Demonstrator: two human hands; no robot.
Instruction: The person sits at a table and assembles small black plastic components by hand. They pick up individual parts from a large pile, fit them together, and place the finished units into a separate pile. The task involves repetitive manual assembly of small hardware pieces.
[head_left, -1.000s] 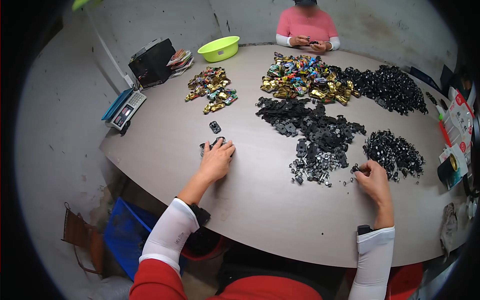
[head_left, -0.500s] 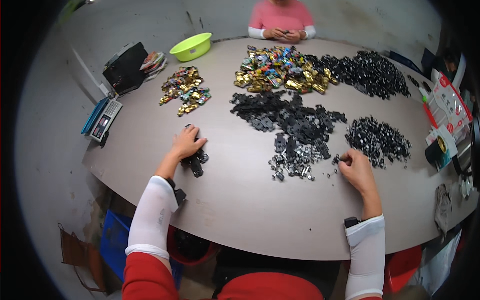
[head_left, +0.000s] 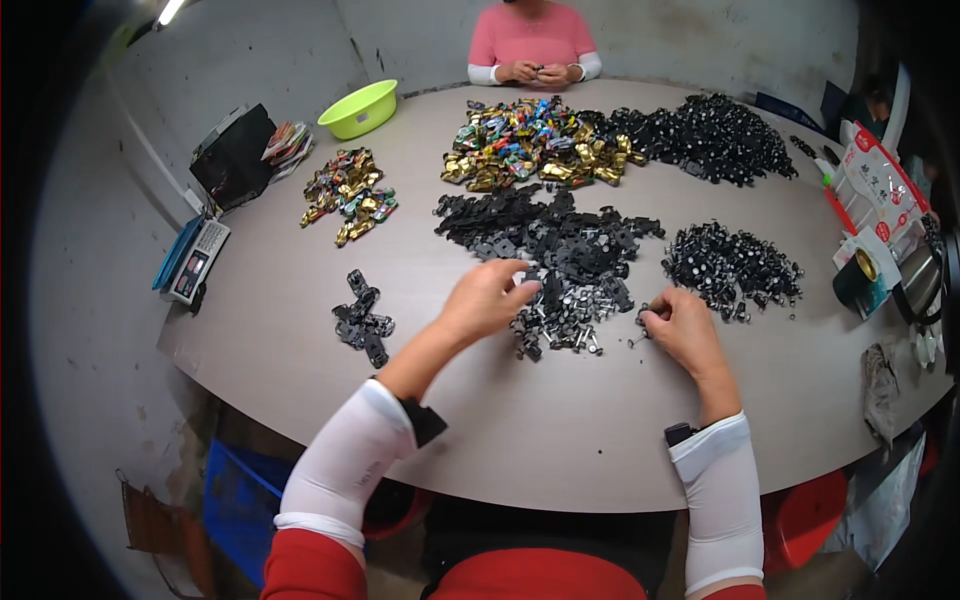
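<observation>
Black plastic clip pile (head_left: 560, 285) lies just right of my left grip (head_left: 487, 298), fingers pinching one piece; right grip (head_left: 680, 325) holds a small part.

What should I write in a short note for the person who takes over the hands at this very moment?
Left hand: at the near edge of the central pile of black parts, fingers closing on a piece.
Right hand: pinching a small part, between that pile and the pile of small black pieces.
Done: a small cluster of black assembled pieces lies to the left on the table.
Left: both piles are large, plus the black heap and the colourful pile farther away.
</observation>
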